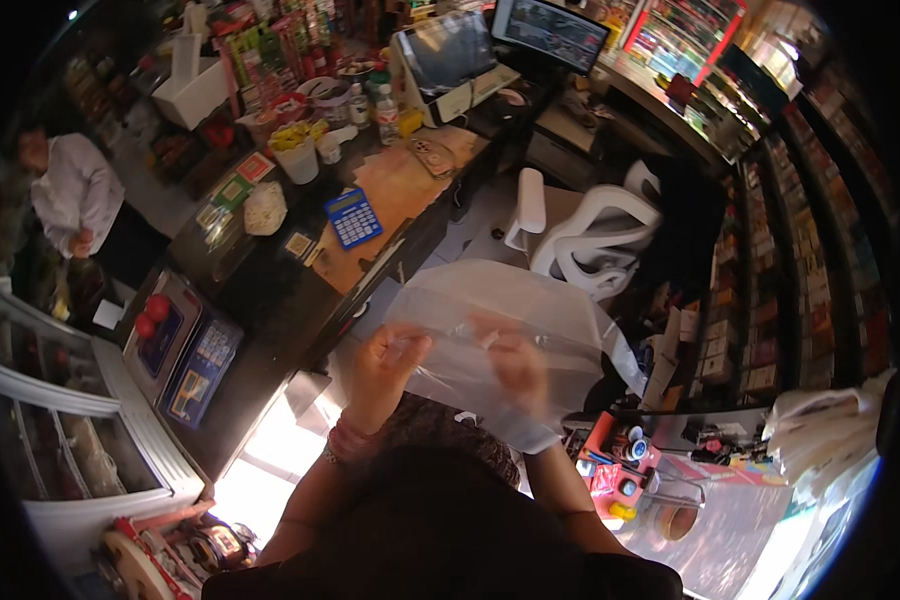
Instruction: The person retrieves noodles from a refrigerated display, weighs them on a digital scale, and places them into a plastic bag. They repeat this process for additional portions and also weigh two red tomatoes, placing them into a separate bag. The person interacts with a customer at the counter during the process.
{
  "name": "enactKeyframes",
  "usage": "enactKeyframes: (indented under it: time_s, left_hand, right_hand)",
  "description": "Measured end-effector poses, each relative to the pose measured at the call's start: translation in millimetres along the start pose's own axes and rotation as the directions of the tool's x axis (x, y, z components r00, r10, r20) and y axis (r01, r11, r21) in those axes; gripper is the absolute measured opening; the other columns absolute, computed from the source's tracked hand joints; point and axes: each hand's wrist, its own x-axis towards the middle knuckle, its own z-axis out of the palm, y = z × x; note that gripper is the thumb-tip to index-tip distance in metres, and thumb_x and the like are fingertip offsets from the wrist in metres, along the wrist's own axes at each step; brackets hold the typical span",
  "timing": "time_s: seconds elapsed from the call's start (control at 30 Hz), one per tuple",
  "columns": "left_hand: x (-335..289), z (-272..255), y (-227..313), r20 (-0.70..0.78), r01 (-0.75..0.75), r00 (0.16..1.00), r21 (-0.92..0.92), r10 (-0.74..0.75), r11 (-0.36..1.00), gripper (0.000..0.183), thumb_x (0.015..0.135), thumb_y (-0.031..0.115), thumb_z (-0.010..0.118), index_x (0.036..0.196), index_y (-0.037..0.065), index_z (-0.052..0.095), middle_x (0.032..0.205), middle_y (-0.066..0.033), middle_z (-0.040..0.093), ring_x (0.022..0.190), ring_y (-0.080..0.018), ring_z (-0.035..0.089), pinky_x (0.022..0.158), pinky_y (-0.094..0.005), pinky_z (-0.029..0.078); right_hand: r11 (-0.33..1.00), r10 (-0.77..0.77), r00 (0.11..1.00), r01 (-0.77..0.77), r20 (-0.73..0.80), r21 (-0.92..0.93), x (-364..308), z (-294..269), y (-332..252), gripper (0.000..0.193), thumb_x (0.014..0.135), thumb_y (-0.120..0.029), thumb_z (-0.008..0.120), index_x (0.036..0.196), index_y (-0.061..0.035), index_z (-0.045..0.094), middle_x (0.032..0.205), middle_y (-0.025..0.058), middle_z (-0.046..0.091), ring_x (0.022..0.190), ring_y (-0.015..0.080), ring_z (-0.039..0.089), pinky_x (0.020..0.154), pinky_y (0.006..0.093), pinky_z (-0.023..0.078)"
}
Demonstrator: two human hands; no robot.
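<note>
A thin, translucent plastic bag is spread out in front of me, puffed wide beyond my hands. My left hand, with bands at its wrist, pinches the bag's near left part between thumb and fingers. On the other side, my right hand is seen partly through the film. Its fingers are bent and gripping the plastic, slightly smeared by motion. A flap of the bag hangs over my right wrist. Nothing can be made out inside the bag.
Left of me runs a dark counter with a blue calculator, a scale bearing red fruit and a white tub. A white office chair stands ahead. Shelves line the right. Another person stands beyond the counter.
</note>
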Motion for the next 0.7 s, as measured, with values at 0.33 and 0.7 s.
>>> enactKeyframes:
  time_s: [0.33,0.7]
  left_hand:
    - [-59,-212,-9,-0.528,0.050,0.846,0.208,0.069,0.977,0.017,0.092,0.010,0.062,0.106,0.000,0.063,0.096,-0.0005,0.064,0.086,-0.0061,0.055,0.079,-0.0206,0.044]
    - [-124,-355,3,-0.714,0.117,0.602,0.522,0.357,0.845,0.025,0.089,0.007,0.061,0.113,0.003,0.057,0.106,-0.0062,0.060,0.097,-0.0161,0.056,0.088,-0.0303,0.043]
  right_hand:
    - [0.862,0.441,0.827,-0.498,0.348,0.093,67,115,44,0.031,0.092,-0.019,0.064,0.116,-0.0007,0.057,0.112,0.0096,0.063,0.106,0.0178,0.059,0.092,0.0318,0.045]
    - [0.620,0.527,0.738,-0.673,0.422,0.403,65,333,115,0.008,0.094,-0.006,0.058,0.090,-0.0039,0.052,0.090,0.0071,0.063,0.081,0.0128,0.059,0.077,0.0262,0.046]
